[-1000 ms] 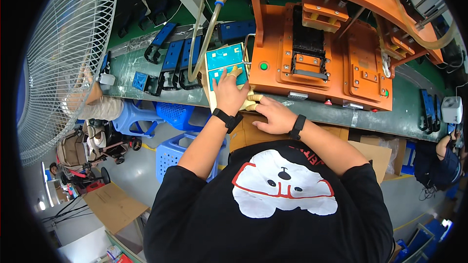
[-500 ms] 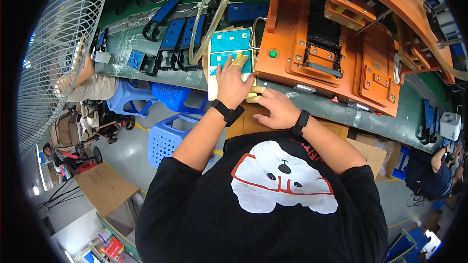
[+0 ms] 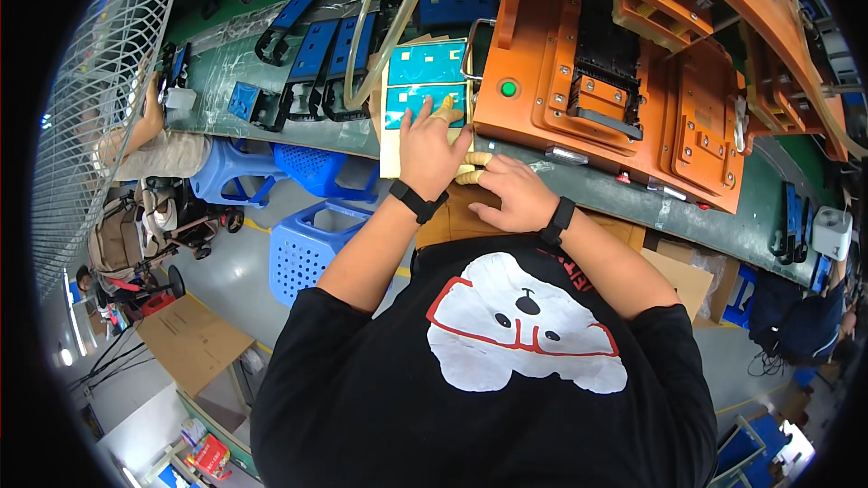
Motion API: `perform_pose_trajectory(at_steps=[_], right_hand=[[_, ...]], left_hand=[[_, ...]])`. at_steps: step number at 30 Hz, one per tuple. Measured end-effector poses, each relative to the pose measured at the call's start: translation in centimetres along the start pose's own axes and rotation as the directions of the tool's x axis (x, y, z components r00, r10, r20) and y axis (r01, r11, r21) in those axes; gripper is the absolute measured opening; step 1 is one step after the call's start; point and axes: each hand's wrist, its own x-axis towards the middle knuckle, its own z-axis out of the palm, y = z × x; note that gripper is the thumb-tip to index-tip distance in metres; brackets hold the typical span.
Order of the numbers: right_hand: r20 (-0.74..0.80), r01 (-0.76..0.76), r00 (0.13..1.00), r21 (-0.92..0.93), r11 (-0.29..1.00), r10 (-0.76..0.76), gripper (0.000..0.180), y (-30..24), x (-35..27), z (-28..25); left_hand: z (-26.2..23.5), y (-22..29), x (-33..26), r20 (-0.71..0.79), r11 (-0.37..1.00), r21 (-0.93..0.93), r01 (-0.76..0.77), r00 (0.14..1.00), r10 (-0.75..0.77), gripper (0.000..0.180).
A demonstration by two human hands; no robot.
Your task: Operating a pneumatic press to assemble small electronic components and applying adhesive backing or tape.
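A pale yellow backing sheet with two teal film panels (image 3: 425,64) lies on the green workbench, left of the orange machine. My left hand (image 3: 432,149) rests on the lower panel, its fingers spread flat and pointing away from me. Yellow finger covers show on both hands. Beside the sheet's near right corner is my right hand (image 3: 517,194), fingers stretched leftward close to my left thumb, its own thumb held apart. I see nothing gripped in either hand. What lies under the right fingertips is hidden.
The orange machine (image 3: 533,117) with a green button fills the right side of the bench (image 3: 357,140). Blue-and-black plastic parts (image 3: 312,54) lie to the left. A clear hose (image 3: 398,27) hangs above the sheet. Blue stools (image 3: 312,253) stand at left; other people sit at both sides.
The whole view has shifted slightly. Both hands stay in nearly the same place and pose at the sheet, with no clear change in what they touch.
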Motion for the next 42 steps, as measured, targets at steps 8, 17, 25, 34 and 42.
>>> perform_pose_trajectory(at_steps=[8,17,25,34,42], right_hand=[[-0.023,0.044,0.999,0.015,0.999,-0.044,0.043,-0.2,-0.3,-0.3],[-0.639,-0.2,0.748,-0.476,0.856,-0.18,0.048,-10.4,-4.3,-15.4],[-0.536,-0.149,0.81,-0.58,0.801,-0.237,0.027,-6.0,-6.2,-19.4],[-0.893,0.277,0.087,0.447,0.851,0.441,0.026,-8.4,-31.6,-23.4],[-0.651,0.723,-0.118,0.461,0.514,0.75,0.027,13.6,-48.8,-22.4]], left_hand=[[-4.9,-5.7,3.3,-0.068,0.972,-0.154,0.177,0.98,-0.189,0.016],[-21.4,-13.1,-2.8,-0.077,0.836,-0.406,0.369,0.898,-0.434,0.017],[-14.4,5.0,-1.3,0.528,0.695,-0.648,0.313,0.841,0.114,0.007],[-7.4,16.6,14.1,0.382,0.91,-0.372,-0.181,0.864,0.328,0.016],[-1.7,11.3,22.3,0.364,0.842,0.048,-0.537,0.795,0.486,0.044]])
